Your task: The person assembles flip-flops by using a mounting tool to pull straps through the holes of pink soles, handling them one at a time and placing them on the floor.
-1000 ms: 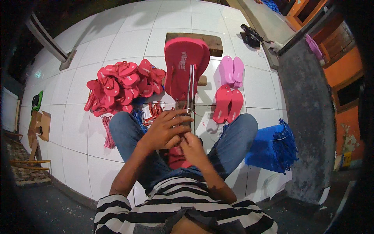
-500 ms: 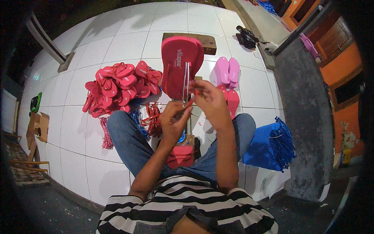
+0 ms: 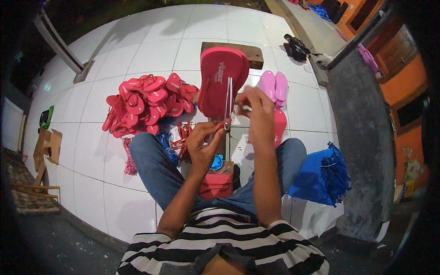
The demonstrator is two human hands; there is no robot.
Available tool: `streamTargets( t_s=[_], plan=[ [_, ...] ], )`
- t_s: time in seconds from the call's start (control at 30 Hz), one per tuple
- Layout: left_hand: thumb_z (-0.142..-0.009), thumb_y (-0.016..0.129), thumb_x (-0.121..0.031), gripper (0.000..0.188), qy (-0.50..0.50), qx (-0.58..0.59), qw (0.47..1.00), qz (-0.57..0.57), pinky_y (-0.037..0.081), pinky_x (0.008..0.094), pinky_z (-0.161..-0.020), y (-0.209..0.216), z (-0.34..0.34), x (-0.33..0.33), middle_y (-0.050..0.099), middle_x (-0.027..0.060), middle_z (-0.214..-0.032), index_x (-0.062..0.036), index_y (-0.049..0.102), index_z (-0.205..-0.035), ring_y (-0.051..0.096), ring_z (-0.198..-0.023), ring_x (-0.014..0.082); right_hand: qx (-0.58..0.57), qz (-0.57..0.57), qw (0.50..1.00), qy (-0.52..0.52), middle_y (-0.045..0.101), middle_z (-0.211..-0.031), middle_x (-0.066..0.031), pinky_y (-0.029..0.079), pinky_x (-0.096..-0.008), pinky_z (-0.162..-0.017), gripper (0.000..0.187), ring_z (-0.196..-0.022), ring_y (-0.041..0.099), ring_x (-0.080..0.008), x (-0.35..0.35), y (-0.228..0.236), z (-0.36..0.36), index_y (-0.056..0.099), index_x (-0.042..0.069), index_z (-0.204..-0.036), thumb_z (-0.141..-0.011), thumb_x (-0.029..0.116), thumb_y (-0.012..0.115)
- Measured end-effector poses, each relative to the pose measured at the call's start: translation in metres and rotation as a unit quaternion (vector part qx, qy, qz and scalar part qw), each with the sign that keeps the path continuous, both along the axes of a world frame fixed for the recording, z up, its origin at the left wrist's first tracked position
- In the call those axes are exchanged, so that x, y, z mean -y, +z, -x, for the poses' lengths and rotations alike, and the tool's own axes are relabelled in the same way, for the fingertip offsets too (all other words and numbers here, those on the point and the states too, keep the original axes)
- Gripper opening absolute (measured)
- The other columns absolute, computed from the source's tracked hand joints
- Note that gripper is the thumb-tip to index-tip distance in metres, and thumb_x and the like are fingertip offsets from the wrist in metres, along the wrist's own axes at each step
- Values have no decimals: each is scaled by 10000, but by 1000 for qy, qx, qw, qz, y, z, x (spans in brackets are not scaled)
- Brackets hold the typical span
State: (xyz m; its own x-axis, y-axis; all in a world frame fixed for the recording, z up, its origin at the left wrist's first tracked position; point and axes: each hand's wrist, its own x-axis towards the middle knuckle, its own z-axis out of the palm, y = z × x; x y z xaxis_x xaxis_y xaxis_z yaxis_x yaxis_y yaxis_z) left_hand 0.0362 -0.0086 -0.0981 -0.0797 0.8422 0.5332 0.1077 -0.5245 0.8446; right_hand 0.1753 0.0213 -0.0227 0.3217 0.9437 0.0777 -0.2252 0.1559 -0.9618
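While person sits on white tiled floor (image 3: 114, 151), big red sole (image 3: 220, 78) stands raised before knees, white strap (image 3: 228, 98) hanging down its face. Left hand (image 3: 204, 144) closed, fingertips pinching strap's lower end by small red bit. Right hand (image 3: 257, 112) higher, fingers curled shut near sole's right edge; what it grips, cannot tell. Heap of red sandals (image 3: 146, 98) left of sole. Pink pair (image 3: 273, 85) right. Wooden block (image 3: 250, 52) behind. Blue bundle (image 3: 321, 176) beside right knee.
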Motion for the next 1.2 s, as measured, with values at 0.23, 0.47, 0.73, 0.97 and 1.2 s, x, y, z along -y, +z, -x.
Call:
streamTargets(
  t_s=[0.23,0.47,0.73,0.97,1.2],
  plan=[
    [-742,703,32,138,2,33,999,-13,474,277,-698,1,-9,-4,637,111,-855,6,668,-873,609,-783,188,224,-3,958,-177,596,-825,-40,458,-246,-633,142,-714,547,-89,52,-31,8,591,-7,-885,-892,134,600],
    [-693,695,40,156,39,20,999,1,475,295,-700,-9,-19,-2,633,118,-880,10,637,-835,609,-793,217,298,-84,937,-163,660,-990,-110,501,-291,-745,230,-882,637,-172,52,-33,43,628,-22,-1049,-822,14,636],
    [-617,713,29,266,10,-85,994,-68,464,347,-669,-2,-19,7,609,126,-912,2,615,-864,575,-794,280,426,-132,875,-188,645,-870,-114,489,-328,-666,201,-710,613,-221,47,-31,43,658,-17,-974,-775,7,675],
    [-651,708,0,252,10,-131,988,-80,461,329,-696,-13,-11,7,592,128,-935,-22,641,-892,568,-841,270,355,-113,924,-82,625,-886,-117,497,-351,-689,142,-824,614,-255,48,-40,32,620,-14,-951,-841,73,636],
    [-810,611,-40,268,-9,66,994,-86,426,339,-855,-8,5,-15,542,123,-1065,-24,591,-1076,527,-976,234,-21,-145,982,119,554,-833,-65,419,-270,-726,240,-790,519,-135,47,-41,15,580,-5,-934,-940,233,552]
  ],
)
